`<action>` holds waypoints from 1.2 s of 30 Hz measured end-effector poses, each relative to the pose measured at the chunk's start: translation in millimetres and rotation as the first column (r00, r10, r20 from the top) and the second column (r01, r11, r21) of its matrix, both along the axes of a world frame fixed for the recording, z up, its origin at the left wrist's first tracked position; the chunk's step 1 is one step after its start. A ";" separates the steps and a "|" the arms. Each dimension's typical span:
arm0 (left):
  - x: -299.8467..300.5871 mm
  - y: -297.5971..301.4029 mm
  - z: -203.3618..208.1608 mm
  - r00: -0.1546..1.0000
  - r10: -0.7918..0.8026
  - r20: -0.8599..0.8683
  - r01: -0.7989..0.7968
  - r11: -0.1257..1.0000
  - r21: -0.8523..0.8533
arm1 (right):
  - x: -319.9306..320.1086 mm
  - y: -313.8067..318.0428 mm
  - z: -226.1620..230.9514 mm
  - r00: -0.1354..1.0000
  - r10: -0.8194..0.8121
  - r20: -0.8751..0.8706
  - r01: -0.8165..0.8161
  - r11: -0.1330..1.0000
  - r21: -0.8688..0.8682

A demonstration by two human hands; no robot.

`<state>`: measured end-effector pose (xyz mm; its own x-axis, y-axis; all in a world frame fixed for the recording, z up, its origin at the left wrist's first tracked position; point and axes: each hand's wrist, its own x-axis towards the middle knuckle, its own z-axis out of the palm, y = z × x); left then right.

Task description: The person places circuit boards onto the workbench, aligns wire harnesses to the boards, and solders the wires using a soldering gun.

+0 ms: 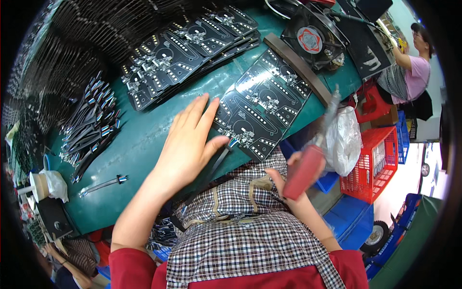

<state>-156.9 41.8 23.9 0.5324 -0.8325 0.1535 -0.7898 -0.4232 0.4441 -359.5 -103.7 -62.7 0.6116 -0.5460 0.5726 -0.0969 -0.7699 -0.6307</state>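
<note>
My left hand lies palm down on the green table, fingers stretched out at the left edge of a black circuit board panel. Its thumb reaches beside the coloured wire ends of a short black cable, which meet the panel's near corner. Whether the thumb presses on the wires I cannot tell. My right hand grips a red-handled soldering iron, smeared by motion. The iron's metal tip points up and away, to the right of the panel and apart from it.
Stacked black circuit boards stand at the back. A bundle of black cables and a single cable lie at left. Beyond a brown bar sits a black fan. Red crate and another person are at right.
</note>
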 end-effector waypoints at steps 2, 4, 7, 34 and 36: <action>6.6 -1.2 -12.9 0.997 -0.064 0.053 0.055 0.985 0.164 | 12.4 -1.8 -21.7 0.999 0.040 -0.002 -0.040 0.998 -0.048; -0.4 0.5 -24.5 0.997 -0.065 0.029 0.063 0.994 0.085 | 12.1 -4.7 -30.4 0.995 0.082 -0.058 -0.088 0.990 -0.109; -16.1 2.4 -32.1 0.999 -0.038 -0.004 0.038 0.999 0.010 | 1.4 -11.2 -24.6 0.995 0.095 0.000 -0.095 0.993 -0.065; -23.5 -16.5 9.9 0.281 -0.020 -0.959 -0.299 0.948 -0.107 | -76.4 -28.4 71.9 0.998 0.067 0.019 -0.060 0.695 0.717; -31.5 -51.1 6.9 0.524 -0.051 -0.850 -0.183 0.968 -0.171 | -80.9 -34.2 81.3 0.987 0.144 0.075 -0.153 0.668 0.728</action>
